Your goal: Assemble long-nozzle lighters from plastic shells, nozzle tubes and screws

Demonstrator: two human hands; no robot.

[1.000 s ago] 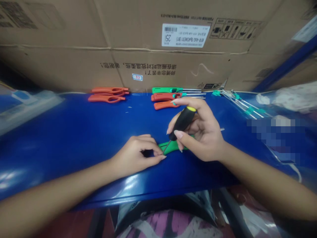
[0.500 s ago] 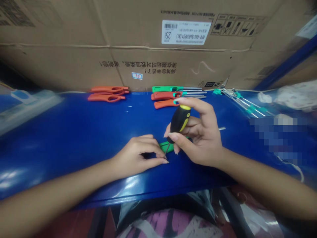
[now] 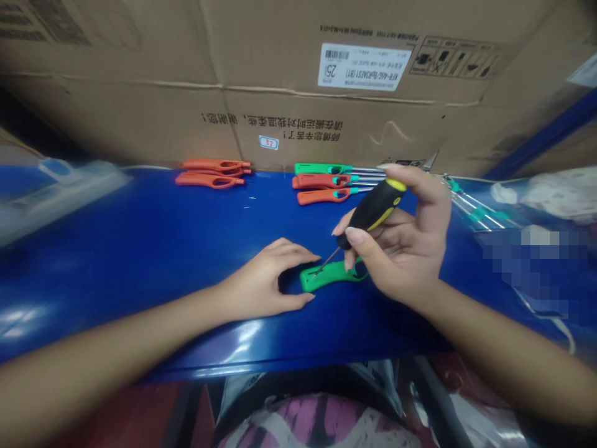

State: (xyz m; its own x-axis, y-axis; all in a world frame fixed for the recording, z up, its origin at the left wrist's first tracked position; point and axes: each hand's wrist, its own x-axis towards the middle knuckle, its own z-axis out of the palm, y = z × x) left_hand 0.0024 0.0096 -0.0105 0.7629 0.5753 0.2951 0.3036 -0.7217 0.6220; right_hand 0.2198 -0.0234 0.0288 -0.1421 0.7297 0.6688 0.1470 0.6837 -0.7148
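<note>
Green lighter body (image 3: 332, 274): lies flat on the blue tabletop (image 3: 140, 249), near the front edge, between the two hands.

Grip, right: right hand (image 3: 410, 249) closed around the screwdriver (image 3: 375, 211) (black handle, yellow cap). Thumb and fingers wrap the handle and the forefinger rests over the cap. The shaft slants down and to the left, with its tip on the left end of the green lighter body.

Grip, left: left hand (image 3: 268, 283) holds nothing. It arches on the tabletop, thumb and forefinger spread to either side of the body's left end. Contact with the body cannot be told.

Surface: glossy blue, with reflections along the front lip. Far edge, left of centre: orange lighter shells (image 3: 209, 173) lying side by side. To their right: a row of lighters (image 3: 326, 182), one green and two orange, metal tubes pointing right. Far right: thin metal rods with teal fittings (image 3: 476, 208), partly blurred.

Room: a large cardboard box (image 3: 163, 112) stands as a wall right behind the tabletop. It carries a white barcode label (image 3: 364, 66) and printed text, both upside down.

Containers: the box is closed, so its contents are not visible. A clear plastic bag (image 3: 60, 186) lies at far left, contents not discernible.
</note>
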